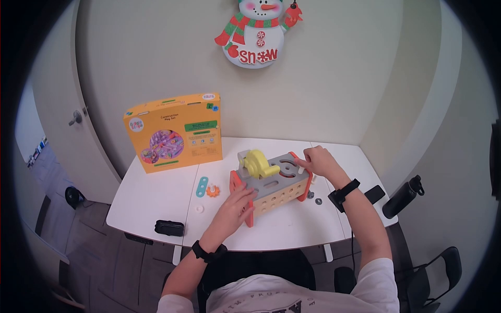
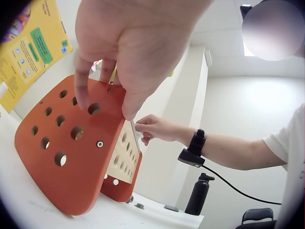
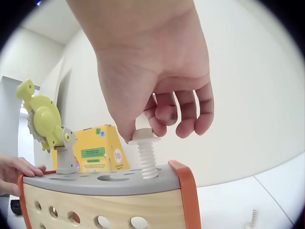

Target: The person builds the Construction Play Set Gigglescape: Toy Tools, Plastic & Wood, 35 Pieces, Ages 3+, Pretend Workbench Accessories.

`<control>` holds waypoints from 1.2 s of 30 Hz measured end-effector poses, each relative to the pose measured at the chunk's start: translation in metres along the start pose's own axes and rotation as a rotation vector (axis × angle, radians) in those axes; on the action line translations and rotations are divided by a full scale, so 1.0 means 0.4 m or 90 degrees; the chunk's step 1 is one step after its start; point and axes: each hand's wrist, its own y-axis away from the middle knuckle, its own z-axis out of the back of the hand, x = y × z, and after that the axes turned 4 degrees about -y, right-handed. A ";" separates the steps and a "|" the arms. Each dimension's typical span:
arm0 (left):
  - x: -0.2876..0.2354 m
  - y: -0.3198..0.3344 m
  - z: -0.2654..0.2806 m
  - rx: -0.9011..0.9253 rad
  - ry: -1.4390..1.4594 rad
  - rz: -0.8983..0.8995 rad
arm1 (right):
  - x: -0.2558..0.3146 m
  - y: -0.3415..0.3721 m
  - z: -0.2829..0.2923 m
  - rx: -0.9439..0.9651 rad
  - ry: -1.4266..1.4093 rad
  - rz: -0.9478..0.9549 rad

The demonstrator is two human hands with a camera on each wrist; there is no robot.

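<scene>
A toy workbench (image 1: 281, 198) with a grey top, pale wooden front and orange end panels stands on the white table. My right hand (image 1: 322, 161) pinches the head of a white toy screw (image 3: 147, 160) between thumb and fingers. The screw stands upright, its threaded tip at the right end of the grey top (image 3: 86, 183). At the other end, my left hand (image 1: 229, 213) rests on the left orange panel (image 2: 66, 143), fingers over its upper edge and thumb by the front corner. A yellow toy circular saw (image 1: 257, 164) stands on the top near that hand.
A yellow play set box (image 1: 175, 133) stands at the back left. Left of the bench lie a teal holed strip (image 1: 202, 187), an orange gear (image 1: 213, 191), a white ring (image 1: 199, 209) and a black case (image 1: 169, 228). Rightward are a grey nut (image 1: 319, 201), phone (image 1: 374, 194) and black bottle (image 1: 403, 198).
</scene>
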 end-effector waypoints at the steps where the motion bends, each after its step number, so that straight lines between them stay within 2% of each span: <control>1: 0.002 0.001 -0.001 0.002 -0.001 -0.001 | -0.002 -0.004 -0.007 -0.003 0.013 -0.010; 4: 0.007 0.003 -0.006 0.001 -0.003 -0.004 | 0.006 -0.007 -0.011 -0.034 0.055 0.011; 7: 0.005 0.002 -0.003 -0.002 0.000 -0.007 | 0.036 0.004 0.025 -0.005 0.021 -0.084; 10: 0.013 -0.001 -0.010 -0.011 0.003 -0.017 | -0.015 0.003 0.023 -0.054 -0.092 0.070; 13: 0.008 0.000 -0.005 0.001 0.006 -0.002 | -0.048 -0.003 0.029 0.067 -0.241 0.163; 16: 0.012 0.001 -0.009 -0.003 0.001 -0.009 | -0.047 -0.007 0.027 0.058 -0.164 0.188; 19: 0.008 0.000 -0.009 -0.015 0.009 -0.015 | -0.015 -0.009 0.029 0.084 -0.066 0.054; 22: 0.006 -0.001 -0.006 -0.009 0.009 -0.014 | 0.014 -0.006 0.013 0.026 0.063 0.031; 25: 0.003 0.000 -0.006 -0.010 0.010 -0.011 | 0.022 -0.005 0.004 0.024 0.156 -0.025; 28: 0.004 0.002 -0.008 -0.010 0.008 -0.012 | 0.015 0.004 0.030 -0.008 -0.009 -0.035; 31: 0.003 0.003 -0.006 0.006 0.003 0.004 | -0.018 0.014 0.050 0.037 -0.158 0.154; 34: 0.002 0.003 -0.004 0.009 0.000 0.001 | -0.047 0.007 0.032 0.045 -0.136 0.238; 36: 0.003 0.004 -0.004 0.011 0.003 0.002 | -0.024 0.020 0.036 0.060 -0.063 0.127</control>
